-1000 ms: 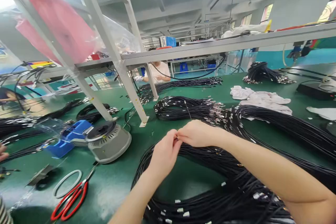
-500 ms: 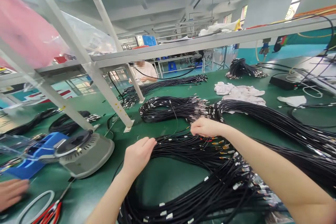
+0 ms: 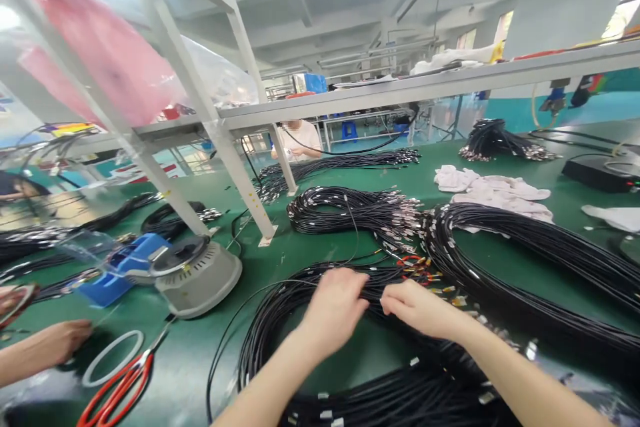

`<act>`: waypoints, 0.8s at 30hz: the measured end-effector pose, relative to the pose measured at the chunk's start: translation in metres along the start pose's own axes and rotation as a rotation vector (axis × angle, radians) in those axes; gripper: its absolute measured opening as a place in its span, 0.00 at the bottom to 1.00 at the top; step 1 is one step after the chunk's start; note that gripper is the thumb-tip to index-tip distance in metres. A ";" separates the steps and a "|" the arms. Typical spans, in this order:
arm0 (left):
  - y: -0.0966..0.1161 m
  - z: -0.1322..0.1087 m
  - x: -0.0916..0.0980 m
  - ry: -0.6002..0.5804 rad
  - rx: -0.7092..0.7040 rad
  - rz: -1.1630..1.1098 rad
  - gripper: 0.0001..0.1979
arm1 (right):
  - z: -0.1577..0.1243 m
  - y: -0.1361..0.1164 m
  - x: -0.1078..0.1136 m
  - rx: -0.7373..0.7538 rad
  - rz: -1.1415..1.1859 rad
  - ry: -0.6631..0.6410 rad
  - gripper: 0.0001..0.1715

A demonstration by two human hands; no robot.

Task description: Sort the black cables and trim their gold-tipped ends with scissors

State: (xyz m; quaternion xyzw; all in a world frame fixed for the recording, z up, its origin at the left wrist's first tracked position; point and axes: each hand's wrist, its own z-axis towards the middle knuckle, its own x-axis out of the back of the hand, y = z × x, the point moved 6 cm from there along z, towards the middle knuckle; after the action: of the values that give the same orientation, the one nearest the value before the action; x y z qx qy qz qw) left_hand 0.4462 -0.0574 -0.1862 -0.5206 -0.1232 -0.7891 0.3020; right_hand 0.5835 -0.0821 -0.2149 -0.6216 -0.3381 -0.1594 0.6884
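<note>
A big looped bundle of thin black cables (image 3: pixel 260 327) lies on the green table in front of me. My left hand (image 3: pixel 336 310) is over its upper strands, fingers curled, with one loose black cable running into the hand from the left. To its right, my right hand (image 3: pixel 417 307) is closed over the same bundle, its fingertips pressed together. What lies between those fingertips is hidden. Orange and red connector ends (image 3: pixel 420 268) stick out just above the right hand. White tags (image 3: pixel 325 415) are on the nearer strands.
More cable bundles lie behind (image 3: pixel 330 210) and at the right (image 3: pixel 505 220). On the left are a grey round-based device (image 3: pixel 200 283), a blue tape dispenser (image 3: pixel 125 267), red-handled scissors (image 3: pixel 120 387) and a co-worker's hand (image 3: pixel 63 340). White gloves (image 3: pixel 495 190) and shelf posts (image 3: pixel 245 180) stand beyond.
My left hand has moved right along the bundle, close to my right hand, which has come lower. The view has turned left, bringing more of the co-worker's arms into sight.
</note>
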 end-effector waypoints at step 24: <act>0.037 -0.007 -0.059 -0.429 0.191 -0.586 0.16 | -0.017 0.028 -0.026 0.005 0.076 0.040 0.18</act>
State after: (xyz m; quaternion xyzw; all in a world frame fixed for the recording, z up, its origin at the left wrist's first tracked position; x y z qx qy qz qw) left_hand 0.4795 -0.0691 -0.2466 -0.5863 -0.4004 -0.6999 0.0777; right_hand 0.5873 -0.0989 -0.2532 -0.6289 -0.3008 -0.1450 0.7022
